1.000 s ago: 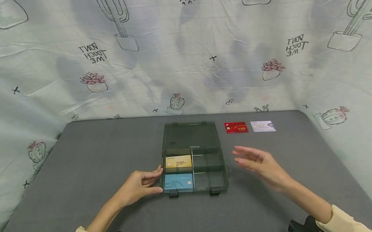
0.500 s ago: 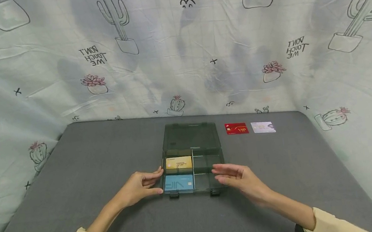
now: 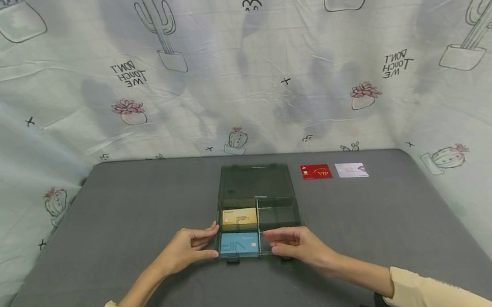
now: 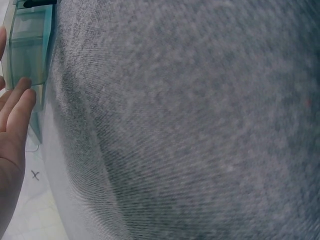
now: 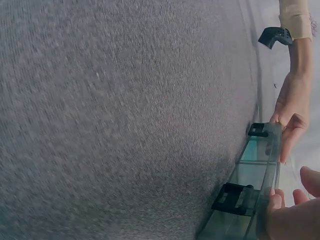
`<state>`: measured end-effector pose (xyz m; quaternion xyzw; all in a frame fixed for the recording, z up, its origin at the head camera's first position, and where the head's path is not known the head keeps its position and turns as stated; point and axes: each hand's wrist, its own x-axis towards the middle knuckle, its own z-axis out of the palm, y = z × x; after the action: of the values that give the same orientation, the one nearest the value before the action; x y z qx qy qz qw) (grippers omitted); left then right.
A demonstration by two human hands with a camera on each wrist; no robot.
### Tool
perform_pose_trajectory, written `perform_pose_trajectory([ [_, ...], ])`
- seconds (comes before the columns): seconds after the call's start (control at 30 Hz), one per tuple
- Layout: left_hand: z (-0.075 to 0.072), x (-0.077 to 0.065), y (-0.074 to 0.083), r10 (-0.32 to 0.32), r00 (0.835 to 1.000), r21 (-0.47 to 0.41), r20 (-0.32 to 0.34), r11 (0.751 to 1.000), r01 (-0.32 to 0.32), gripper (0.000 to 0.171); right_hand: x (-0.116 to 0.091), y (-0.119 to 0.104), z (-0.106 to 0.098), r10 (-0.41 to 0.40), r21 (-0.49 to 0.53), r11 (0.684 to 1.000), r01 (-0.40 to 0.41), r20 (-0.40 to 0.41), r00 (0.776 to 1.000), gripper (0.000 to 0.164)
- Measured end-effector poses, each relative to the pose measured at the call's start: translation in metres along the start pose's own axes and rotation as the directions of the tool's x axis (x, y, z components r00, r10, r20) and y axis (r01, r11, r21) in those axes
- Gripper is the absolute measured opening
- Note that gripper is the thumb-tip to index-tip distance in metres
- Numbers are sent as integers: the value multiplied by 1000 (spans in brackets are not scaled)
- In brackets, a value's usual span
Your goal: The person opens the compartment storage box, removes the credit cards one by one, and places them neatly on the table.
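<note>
On the grey table lies a dark translucent divided box [image 3: 258, 182] with its lid tipped back. A gold card [image 3: 239, 217] sits in its back-left compartment and a blue card [image 3: 239, 243] in the front-left one. My left hand [image 3: 186, 250] touches the box's left side with fairly straight fingers and thumb; in the left wrist view its fingers [image 4: 21, 112] lie by the greenish wall. Over the front-right compartment reaches my right hand [image 3: 301, 245], fingers loosely extended and thumb apart. No item shows in it, and it hides part of that compartment.
A red card [image 3: 316, 171] and a white card [image 3: 351, 170] lie side by side on the grey table [image 3: 163, 194], right of the lid. A white cloth [image 3: 201, 92] printed with cacti hangs behind and along both sides.
My right hand has moved left from beside the box to above its front-right compartment. The left hand stays at the box's left side; the cards keep their places.
</note>
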<state>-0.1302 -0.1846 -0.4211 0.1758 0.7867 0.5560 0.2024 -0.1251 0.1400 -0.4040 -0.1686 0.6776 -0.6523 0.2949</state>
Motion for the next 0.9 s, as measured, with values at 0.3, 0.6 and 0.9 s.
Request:
perform_pose_trajectory([
  [0.3,3,0,0,3,1000,-5,2,1000,-3,67,10,-9,8,66,-113,992,-60,53,996,45],
  [0.6,2,0,-1,-1,1000,-1,-9,1000,1,66,32,-21,22,149,-364,923,-124,42,988,45],
  [0.9,3,1,2,0,1000,12,-8,1000,0,66,42,-31,40,312,-474,826,-305,-67,948,53],
])
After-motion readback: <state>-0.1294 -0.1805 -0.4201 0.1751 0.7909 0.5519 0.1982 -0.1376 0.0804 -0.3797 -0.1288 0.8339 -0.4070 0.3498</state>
